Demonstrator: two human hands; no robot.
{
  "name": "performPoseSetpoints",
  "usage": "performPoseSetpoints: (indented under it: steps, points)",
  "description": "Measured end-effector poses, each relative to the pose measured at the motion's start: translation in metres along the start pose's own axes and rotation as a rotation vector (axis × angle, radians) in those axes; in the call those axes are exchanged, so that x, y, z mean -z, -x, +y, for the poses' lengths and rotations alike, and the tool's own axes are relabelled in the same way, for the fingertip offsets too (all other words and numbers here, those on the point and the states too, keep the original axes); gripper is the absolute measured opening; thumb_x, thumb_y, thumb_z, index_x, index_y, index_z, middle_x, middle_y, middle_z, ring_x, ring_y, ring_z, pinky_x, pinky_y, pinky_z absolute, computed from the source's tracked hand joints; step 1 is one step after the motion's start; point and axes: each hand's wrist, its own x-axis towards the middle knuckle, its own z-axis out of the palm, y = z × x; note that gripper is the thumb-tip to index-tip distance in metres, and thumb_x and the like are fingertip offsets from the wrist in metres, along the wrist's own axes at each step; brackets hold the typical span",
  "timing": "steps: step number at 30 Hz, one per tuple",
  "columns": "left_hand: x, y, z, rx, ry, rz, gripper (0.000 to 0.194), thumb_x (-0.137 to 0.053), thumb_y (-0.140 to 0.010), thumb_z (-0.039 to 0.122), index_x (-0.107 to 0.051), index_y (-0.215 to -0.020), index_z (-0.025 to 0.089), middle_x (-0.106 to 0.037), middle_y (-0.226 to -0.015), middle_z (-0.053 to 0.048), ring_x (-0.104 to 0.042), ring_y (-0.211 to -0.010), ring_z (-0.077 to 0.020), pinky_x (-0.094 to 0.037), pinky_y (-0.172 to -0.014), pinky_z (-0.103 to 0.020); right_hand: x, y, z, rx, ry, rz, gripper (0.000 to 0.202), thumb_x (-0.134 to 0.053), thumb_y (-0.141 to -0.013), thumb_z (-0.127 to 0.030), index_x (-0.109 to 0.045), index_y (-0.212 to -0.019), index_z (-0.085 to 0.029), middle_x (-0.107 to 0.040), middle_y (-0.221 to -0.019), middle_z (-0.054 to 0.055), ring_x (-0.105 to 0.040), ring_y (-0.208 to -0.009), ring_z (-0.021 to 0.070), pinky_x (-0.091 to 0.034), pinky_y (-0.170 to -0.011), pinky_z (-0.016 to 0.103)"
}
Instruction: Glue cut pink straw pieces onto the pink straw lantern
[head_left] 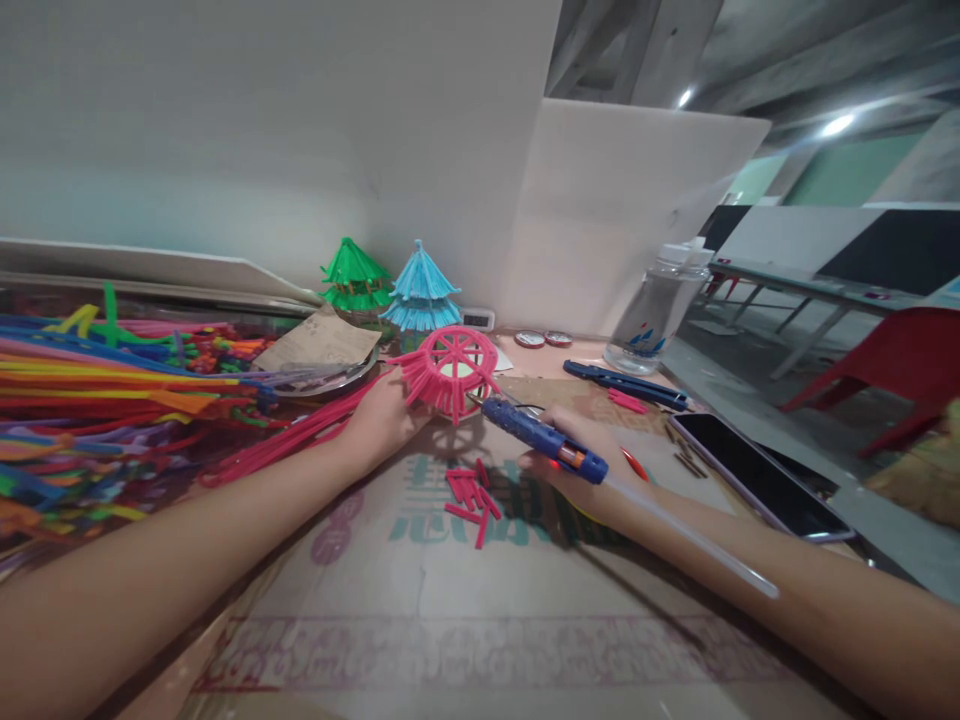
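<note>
Looks like hot-glue time on the pink frame [457,354]. Held about mid-scene, over the far part of the printed sheet [420,640], spoked ring facing this way. Resting or hovering? Can't tell.

Gripping the frame's left side with the left hand [386,420], fingertips mostly hidden behind, so no comment on the exact pinch. Right hand [581,435] wrapped around the blue gun [536,435], clear glue stick [697,545] poking out the back toward near right. Nozzle right at the frame's lower right edge; can't tell if touching or just shy.

For a tidy joint, would brace the left wrist on the sheet and let only the right hand move. Aim for a spot with two pieces meeting, not the open gap. Go for a small dab, then pull off with a slight twist to cut the string. Mind the left fingers, pretty close to a likely hot tip. Watch for snags on the long pink strips [292,440], left of the frame. Don't drip on the short pink bits [466,492], lying loose on the near side. Oh, and steer the stick clear of the right forearm.
</note>
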Motion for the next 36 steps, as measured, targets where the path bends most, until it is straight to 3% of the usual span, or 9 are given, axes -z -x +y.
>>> performPoseSetpoints:
  steps: [7, 36]
  points:
    - [0.003, -0.001, 0.006, 0.03, 0.035, -0.023, 0.021, -0.061, -0.093, 0.03, -0.075, -0.104, 0.018, -0.078, -0.114, -0.011, -0.071, -0.114, -0.0301, -0.057, -0.103, -0.045, 0.005, 0.0, -0.007, -0.013, -0.019, -0.017, 0.024, -0.071, -0.085, -0.042, -0.056, -0.077, -0.025, -0.057, -0.067, -0.003, -0.054, -0.061, 0.0164, -0.037, -0.056, 0.027]
    - [0.006, -0.002, 0.011, 0.032, 0.055, -0.056, 0.023, -0.063, -0.092, 0.037, -0.074, -0.103, 0.02, -0.077, -0.114, -0.009, -0.071, -0.115, -0.0296, -0.056, -0.104, -0.043, -0.003, 0.0, 0.001, -0.069, -0.042, 0.021, 0.032, -0.076, -0.082, -0.05, -0.058, -0.079, -0.024, -0.064, -0.071, -0.002, -0.058, -0.063, 0.0167, -0.038, -0.057, 0.027]
